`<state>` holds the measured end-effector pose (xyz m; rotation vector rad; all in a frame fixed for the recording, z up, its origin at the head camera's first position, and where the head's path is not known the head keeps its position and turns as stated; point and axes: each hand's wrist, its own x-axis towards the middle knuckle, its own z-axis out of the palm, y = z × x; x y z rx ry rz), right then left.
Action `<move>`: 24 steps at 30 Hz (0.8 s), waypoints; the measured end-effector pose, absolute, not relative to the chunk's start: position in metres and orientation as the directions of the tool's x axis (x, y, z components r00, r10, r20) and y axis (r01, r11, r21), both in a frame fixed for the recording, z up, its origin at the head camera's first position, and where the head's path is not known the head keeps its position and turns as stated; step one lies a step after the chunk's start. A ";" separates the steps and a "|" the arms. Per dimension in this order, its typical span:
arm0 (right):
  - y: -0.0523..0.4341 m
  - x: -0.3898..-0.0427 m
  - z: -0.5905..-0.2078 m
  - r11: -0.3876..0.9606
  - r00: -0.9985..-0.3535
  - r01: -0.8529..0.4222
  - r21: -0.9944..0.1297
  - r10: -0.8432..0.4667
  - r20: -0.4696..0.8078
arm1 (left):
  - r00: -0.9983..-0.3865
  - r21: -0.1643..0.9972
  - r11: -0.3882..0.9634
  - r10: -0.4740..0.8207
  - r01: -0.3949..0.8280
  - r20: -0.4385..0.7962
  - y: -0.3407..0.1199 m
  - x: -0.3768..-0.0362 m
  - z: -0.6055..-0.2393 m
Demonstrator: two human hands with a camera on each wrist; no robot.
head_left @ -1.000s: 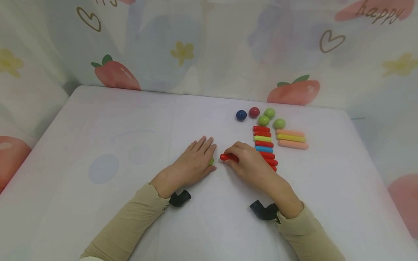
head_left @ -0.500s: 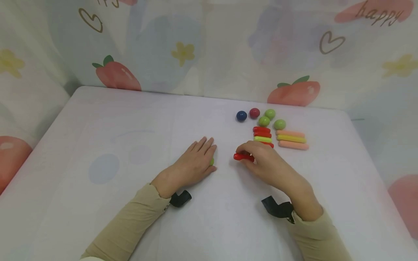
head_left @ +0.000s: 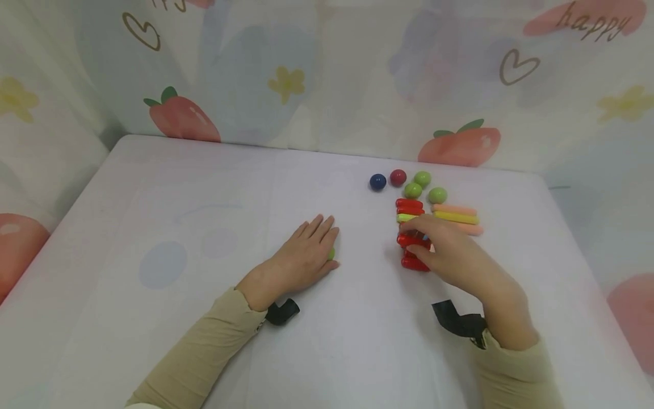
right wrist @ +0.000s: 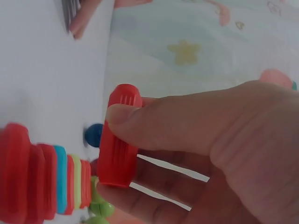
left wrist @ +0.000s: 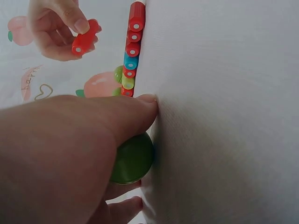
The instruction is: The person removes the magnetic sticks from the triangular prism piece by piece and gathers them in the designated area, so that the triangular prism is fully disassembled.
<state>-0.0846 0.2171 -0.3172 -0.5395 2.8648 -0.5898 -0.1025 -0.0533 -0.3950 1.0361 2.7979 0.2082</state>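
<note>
right hand [head_left: 452, 255] pinching red stick [head_left: 413, 240], long axis left-right, level

The head view looks forward and down over the whole white surface [head_left: 153, 227], both hands low in frame. The left wrist view sits close behind the left hand [left wrist: 60, 154], facing across to the row of sticks [left wrist: 131, 51] at upper left. The right wrist view, closer still, shares that row [right wrist: 42, 172] at lower left.

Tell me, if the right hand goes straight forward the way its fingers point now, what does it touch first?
Probably the row of sticks. The right hand, gripping a red stick, hovers over that row's near end; its height is unclear.
</note>
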 end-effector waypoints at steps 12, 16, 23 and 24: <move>0.224 -0.083 -0.320 0.899 -0.895 -0.227 -0.375 -0.344 -0.284 | -0.757 0.193 0.763 0.642 0.617 -0.122 -0.053 -0.102 -0.394; 0.219 -0.083 -0.323 0.906 -0.859 -0.244 -0.345 -0.367 -0.357 | -0.757 0.201 0.762 0.643 0.615 -0.121 -0.052 -0.102 -0.395; 0.213 -0.085 -0.327 0.921 -0.830 -0.256 -0.294 -0.365 -0.422 | -0.764 0.200 0.768 0.635 0.609 -0.115 -0.051 -0.104 -0.396; 0.213 -0.085 -0.327 0.923 -0.827 -0.252 -0.292 -0.362 -0.430 | -0.763 0.203 0.768 0.635 0.608 -0.118 -0.051 -0.104 -0.396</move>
